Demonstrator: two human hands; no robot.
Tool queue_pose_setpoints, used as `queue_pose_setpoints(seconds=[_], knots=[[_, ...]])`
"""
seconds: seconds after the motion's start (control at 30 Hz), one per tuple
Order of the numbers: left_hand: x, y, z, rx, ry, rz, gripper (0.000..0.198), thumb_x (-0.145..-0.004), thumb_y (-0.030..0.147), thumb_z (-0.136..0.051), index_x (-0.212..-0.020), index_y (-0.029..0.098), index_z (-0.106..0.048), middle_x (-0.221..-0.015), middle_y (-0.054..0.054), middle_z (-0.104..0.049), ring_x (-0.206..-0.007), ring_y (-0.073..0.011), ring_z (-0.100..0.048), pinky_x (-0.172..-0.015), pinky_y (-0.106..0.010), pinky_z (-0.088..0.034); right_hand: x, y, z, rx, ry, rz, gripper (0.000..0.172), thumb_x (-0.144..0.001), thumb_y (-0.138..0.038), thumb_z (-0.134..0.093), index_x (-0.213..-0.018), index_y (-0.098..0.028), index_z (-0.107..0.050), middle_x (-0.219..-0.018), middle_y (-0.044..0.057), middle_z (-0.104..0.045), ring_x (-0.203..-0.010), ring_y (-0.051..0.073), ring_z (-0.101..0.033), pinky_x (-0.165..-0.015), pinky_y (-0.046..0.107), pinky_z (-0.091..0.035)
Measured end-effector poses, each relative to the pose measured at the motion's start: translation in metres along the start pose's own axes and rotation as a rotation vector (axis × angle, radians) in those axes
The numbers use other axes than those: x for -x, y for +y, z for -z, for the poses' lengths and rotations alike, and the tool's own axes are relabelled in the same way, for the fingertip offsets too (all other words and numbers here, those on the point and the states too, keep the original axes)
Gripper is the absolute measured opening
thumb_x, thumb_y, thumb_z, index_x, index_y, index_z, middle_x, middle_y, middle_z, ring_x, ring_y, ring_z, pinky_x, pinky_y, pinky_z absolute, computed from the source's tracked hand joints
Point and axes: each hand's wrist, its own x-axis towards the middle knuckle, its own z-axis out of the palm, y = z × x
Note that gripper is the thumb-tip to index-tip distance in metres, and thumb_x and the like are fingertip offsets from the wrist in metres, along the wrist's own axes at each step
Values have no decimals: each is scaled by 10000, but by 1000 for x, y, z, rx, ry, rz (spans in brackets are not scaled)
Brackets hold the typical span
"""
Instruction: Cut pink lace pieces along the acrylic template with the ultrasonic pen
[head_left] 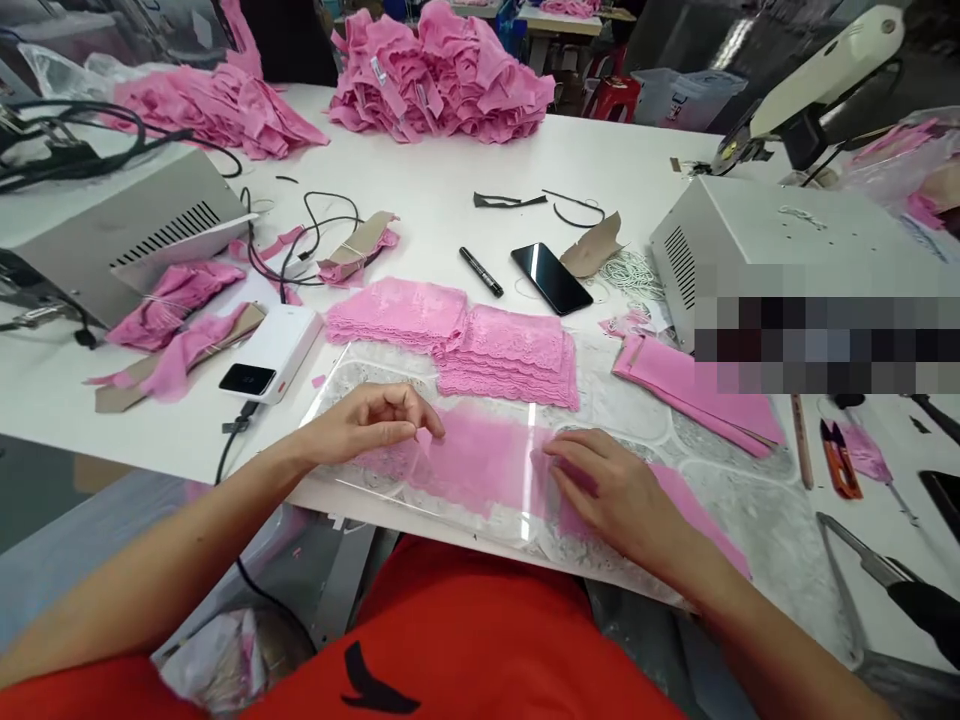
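A thin, sheer pink fabric piece (480, 465) spreads between my hands over the marble-patterned mat (622, 400). My left hand (382, 415) is closed, with curled fingers and thumb pinching at the piece's left upper edge. At its right edge my right hand (611, 490) has its fingertips and thumb drawn together on the fabric. Just beyond them lie two neat stacks of pink lace pieces, a left stack (401, 312) and a right stack (514, 350). More pink fabric (697, 510) shows on the mat past my right hand.
Folded pink strips (697, 395), orange-handled snips (840, 460) and scissors (892, 570) lie at the right. A phone (551, 278) and a marker (481, 272) are behind the stacks. A white power bank (281, 350) stands left. Grey machine boxes (750, 235) and a large pink pile (442, 75) are farther off.
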Motion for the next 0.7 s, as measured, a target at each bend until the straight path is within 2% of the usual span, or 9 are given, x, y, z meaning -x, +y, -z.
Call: queue_pose_setpoints(seconds=[0.17, 0.27, 0.4, 0.47, 0.6, 0.7], knots=[[13, -5, 13, -4, -19, 13, 320, -920, 417, -646, -797, 138, -548, -983, -155, -725, -903, -215, -674, -740, -283, -512, -12, 1, -8, -19, -55, -156, 183, -897, -230, -551, -1039, -213, -666, -1023, 66, -710, -914, 200, -683, -779, 347, -591], [9, -4, 12, -9, -32, 15, 332, -916, 433, -646, -794, 140, -548, -976, -151, -725, -902, -210, -673, -728, -270, -505, -21, -1, -12, -13, -103, -224, 198, -874, -248, -579, -1055, -213, -651, -1010, 57, -694, -810, 180, -665, -691, 319, -563], [-4, 4, 5, -7, -68, 8, 341, -888, 441, -673, -771, 147, -543, -948, -142, -725, -899, -214, -683, -683, -251, -490, -29, -2, -17, -3, -133, -269, 87, -870, -222, -553, -899, -209, -634, -874, 33, -658, -677, 146, -612, -582, 278, -494], [-6, 9, 5, 1, -64, -4, 339, -875, 434, -688, -763, 151, -539, -941, -138, -729, -886, -212, -688, -681, -252, -492, -30, -3, -15, -35, -125, -270, 99, -876, -199, -526, -815, -209, -603, -819, 23, -636, -651, 134, -592, -568, 264, -473], [4, 10, 12, -16, -9, -4, 350, -869, 435, -694, -736, 151, -538, -922, -134, -737, -884, -208, -691, -686, -250, -498, -27, -9, -7, -139, -103, -288, 119, -895, -240, -509, -800, -213, -576, -765, 15, -634, -615, 127, -569, -556, 260, -449], [17, 4, 19, -51, 6, 32, 342, -870, 435, -686, -740, 149, -550, -937, -143, -739, -891, -216, -689, -670, -247, -494, -31, -17, -3, -252, -194, -356, 146, -904, -286, -497, -791, -221, -564, -662, -11, -627, -554, 125, -562, -510, 254, -418]])
